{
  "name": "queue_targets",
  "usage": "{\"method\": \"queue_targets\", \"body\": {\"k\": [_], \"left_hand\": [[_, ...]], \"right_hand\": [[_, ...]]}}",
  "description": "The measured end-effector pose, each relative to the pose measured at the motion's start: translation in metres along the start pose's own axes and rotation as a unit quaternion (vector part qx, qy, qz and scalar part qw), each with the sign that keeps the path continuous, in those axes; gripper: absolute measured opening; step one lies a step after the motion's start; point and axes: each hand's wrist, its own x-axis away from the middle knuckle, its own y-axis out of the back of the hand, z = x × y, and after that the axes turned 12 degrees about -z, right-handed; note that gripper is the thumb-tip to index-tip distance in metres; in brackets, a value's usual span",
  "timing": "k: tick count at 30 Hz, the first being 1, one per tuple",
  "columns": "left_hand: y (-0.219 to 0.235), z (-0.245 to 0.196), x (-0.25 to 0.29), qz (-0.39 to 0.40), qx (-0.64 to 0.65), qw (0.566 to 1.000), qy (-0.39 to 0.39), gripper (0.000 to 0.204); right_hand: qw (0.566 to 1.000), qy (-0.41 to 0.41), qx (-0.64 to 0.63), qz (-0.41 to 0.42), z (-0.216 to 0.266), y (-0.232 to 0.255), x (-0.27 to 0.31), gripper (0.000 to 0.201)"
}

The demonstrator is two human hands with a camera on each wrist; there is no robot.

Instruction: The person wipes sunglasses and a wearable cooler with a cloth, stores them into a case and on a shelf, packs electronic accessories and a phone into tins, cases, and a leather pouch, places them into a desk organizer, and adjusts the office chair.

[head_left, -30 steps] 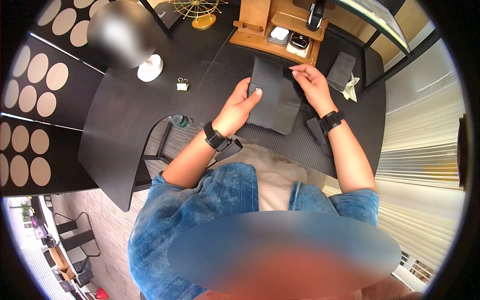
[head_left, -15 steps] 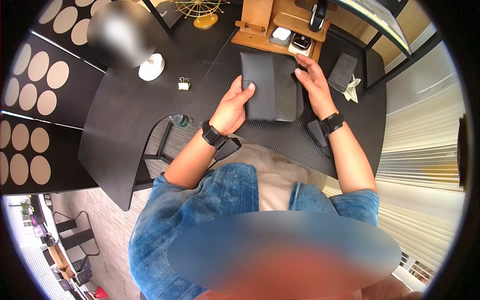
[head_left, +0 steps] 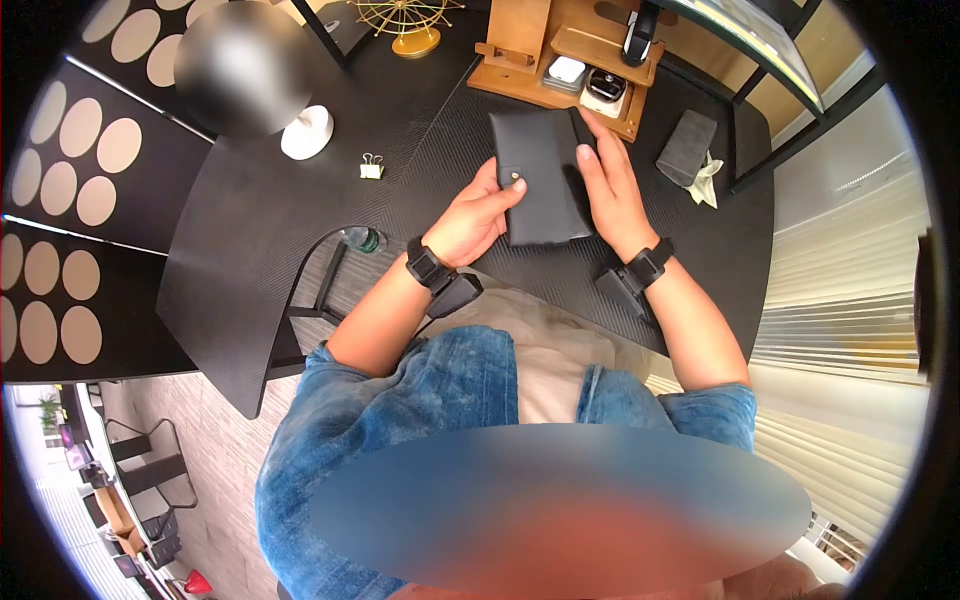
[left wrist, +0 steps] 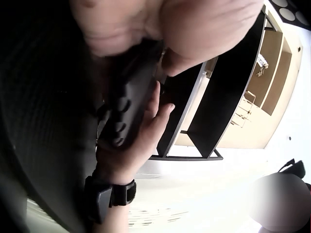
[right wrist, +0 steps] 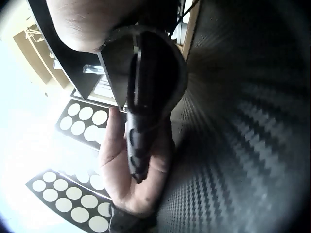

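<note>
A black leather-look folding case [head_left: 545, 180] with a small round snap [head_left: 515, 176] is held up over the desk. My left hand [head_left: 468, 222] grips its left side, thumb on the front by the snap and fingers behind. Along the right edge lies my right hand [head_left: 615, 190], its fingers extended. Seen edge-on in the right wrist view, the case [right wrist: 138, 141] has a rounded open fold at the near end, and the left hand [right wrist: 116, 165] clasps the far end. The left wrist view shows bumps along the edge of the case [left wrist: 124, 107], with the right hand [left wrist: 146, 133] flat against it.
A binder clip [head_left: 371, 167] and a white lamp base [head_left: 307, 132] sit left on the black desk [head_left: 240, 240]. Behind stands a wooden organizer [head_left: 510, 85] with small devices. A dark grey box [head_left: 687, 147] with tissue lies right. A monitor [head_left: 755, 50] overhangs the back right.
The right part of the case has folded over, so it looks narrower. My right hand went from its upper right edge to lying straight-fingered along its side. The left hand keeps its grip.
</note>
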Motion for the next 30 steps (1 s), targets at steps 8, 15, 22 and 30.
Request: {"method": "queue_targets", "body": {"k": [8, 15, 22, 30], "left_hand": [[0.012, 0.0, -0.005, -0.029, 0.115, 0.993, 0.006, 0.037], [0.008, -0.004, -0.002, -0.06, 0.105, 0.992, 0.025, 0.036], [0.006, -0.001, -0.002, -0.046, 0.05, 0.997, -0.024, 0.041], [0.002, 0.008, -0.002, -0.069, 0.023, 0.995, -0.068, 0.041]], "right_hand": [[0.965, -0.178, -0.193, 0.01, -0.014, 0.004, -0.003, 0.038], [0.96, -0.137, -0.227, 0.091, -0.005, -0.002, 0.002, 0.043], [0.944, -0.186, -0.264, 0.072, -0.007, -0.004, 0.0, 0.049], [0.97, -0.096, -0.192, 0.113, 0.007, 0.01, -0.002, 0.036]]}}
